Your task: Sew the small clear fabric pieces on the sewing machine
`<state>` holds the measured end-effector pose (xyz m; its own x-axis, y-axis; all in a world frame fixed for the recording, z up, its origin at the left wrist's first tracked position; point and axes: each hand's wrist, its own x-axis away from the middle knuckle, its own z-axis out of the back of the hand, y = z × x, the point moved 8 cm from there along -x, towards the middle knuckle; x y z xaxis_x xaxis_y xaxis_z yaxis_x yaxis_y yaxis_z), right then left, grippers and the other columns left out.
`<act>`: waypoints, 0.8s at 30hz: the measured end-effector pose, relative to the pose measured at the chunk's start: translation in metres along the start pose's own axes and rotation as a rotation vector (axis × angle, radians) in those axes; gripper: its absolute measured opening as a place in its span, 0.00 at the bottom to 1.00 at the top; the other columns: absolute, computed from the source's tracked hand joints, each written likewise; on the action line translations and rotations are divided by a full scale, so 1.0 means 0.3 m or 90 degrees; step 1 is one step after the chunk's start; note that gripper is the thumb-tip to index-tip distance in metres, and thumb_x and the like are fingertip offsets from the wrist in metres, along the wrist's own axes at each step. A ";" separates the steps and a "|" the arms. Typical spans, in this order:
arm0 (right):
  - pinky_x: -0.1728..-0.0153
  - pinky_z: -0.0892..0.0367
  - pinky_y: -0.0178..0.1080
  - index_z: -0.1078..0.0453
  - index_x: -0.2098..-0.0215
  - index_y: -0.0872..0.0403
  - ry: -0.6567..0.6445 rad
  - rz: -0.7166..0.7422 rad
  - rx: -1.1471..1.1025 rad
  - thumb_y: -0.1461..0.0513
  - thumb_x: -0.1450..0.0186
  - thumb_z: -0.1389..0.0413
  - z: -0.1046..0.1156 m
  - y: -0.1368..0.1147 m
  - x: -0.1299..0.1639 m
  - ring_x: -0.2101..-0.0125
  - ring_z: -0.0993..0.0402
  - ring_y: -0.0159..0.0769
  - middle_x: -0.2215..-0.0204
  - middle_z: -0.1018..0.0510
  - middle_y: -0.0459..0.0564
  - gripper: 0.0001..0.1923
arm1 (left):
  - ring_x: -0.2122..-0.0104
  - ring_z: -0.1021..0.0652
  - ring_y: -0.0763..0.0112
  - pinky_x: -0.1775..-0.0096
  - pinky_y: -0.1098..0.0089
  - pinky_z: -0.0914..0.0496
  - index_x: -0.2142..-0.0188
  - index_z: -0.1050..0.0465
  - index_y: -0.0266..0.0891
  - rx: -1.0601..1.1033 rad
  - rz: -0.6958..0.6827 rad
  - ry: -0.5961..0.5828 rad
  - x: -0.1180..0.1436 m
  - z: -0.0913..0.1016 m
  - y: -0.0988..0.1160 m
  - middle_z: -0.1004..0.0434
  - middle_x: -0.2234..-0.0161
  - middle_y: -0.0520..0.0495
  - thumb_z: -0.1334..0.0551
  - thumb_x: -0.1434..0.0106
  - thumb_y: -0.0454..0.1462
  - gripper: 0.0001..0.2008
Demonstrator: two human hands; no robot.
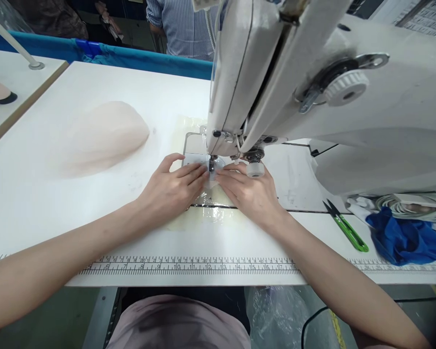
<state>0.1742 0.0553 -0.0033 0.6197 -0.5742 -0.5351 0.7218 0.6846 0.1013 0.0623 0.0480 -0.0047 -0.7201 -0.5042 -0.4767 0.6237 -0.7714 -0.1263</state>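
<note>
My left hand (176, 189) lies on the bed of a white sewing machine (247, 72), its fingers stretched flat and its thumb apart. Its fingertips reach the left side of the presser foot (211, 164). On the other side of the foot rests my right hand (252, 191), fingers extended towards it, partly behind a white knob (255, 169). Between the fingertips there seems to be a small pale piece (211, 184), too small to make out. Clear tape (207, 198) covers the plate under the hands. A beige moulded cup (109, 138) lies to the left.
Green thread snips (347, 227) lie at the right beside a blue cloth (409, 237) and a coiled cable (410, 206). A printed ruler (210, 265) runs along the front edge. Blue fabric (148, 63) borders the back. A person in a striped shirt (189, 31) stands beyond.
</note>
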 end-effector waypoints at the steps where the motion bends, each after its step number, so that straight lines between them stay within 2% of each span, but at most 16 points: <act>1: 0.51 0.32 0.44 0.23 0.62 0.53 0.001 -0.002 0.003 0.68 0.31 0.46 -0.002 0.002 0.000 0.59 0.22 0.36 0.63 0.16 0.47 0.10 | 0.50 0.20 0.61 0.45 0.52 0.34 0.47 0.27 0.33 0.005 0.005 0.000 0.000 -0.003 -0.004 0.20 0.51 0.40 0.46 0.29 0.31 0.14; 5: 0.52 0.32 0.43 0.22 0.59 0.53 0.007 -0.008 0.027 0.67 0.31 0.46 -0.004 0.006 0.000 0.59 0.22 0.37 0.64 0.16 0.48 0.10 | 0.50 0.21 0.60 0.45 0.51 0.34 0.47 0.27 0.34 0.021 0.014 -0.006 0.000 -0.014 -0.015 0.21 0.50 0.40 0.46 0.29 0.31 0.14; 17: 0.54 0.35 0.42 0.23 0.60 0.49 -0.031 -0.045 0.063 0.66 0.31 0.47 -0.010 0.015 -0.007 0.57 0.24 0.37 0.59 0.16 0.46 0.10 | 0.48 0.22 0.59 0.43 0.51 0.35 0.47 0.27 0.36 0.066 0.043 -0.027 -0.001 -0.023 -0.029 0.22 0.49 0.41 0.46 0.29 0.32 0.15; 21: 0.50 0.36 0.43 0.22 0.59 0.51 -0.016 -0.028 0.081 0.66 0.31 0.47 -0.010 0.010 -0.007 0.58 0.24 0.36 0.61 0.16 0.47 0.11 | 0.47 0.23 0.59 0.44 0.55 0.33 0.46 0.27 0.36 0.085 0.064 -0.024 -0.002 -0.025 -0.049 0.22 0.48 0.42 0.45 0.29 0.38 0.16; 24: 0.48 0.37 0.45 0.23 0.57 0.52 -0.016 -0.027 0.068 0.67 0.32 0.48 -0.007 0.013 -0.005 0.58 0.24 0.37 0.62 0.16 0.47 0.12 | 0.42 0.27 0.56 0.43 0.55 0.33 0.43 0.30 0.34 0.057 0.094 -0.051 0.005 -0.033 -0.076 0.27 0.43 0.39 0.46 0.28 0.44 0.21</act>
<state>0.1754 0.0598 -0.0038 0.5940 -0.6141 -0.5197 0.7758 0.6082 0.1680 0.0500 0.0686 -0.0111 -0.6464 -0.6414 -0.4132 0.6977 -0.7161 0.0200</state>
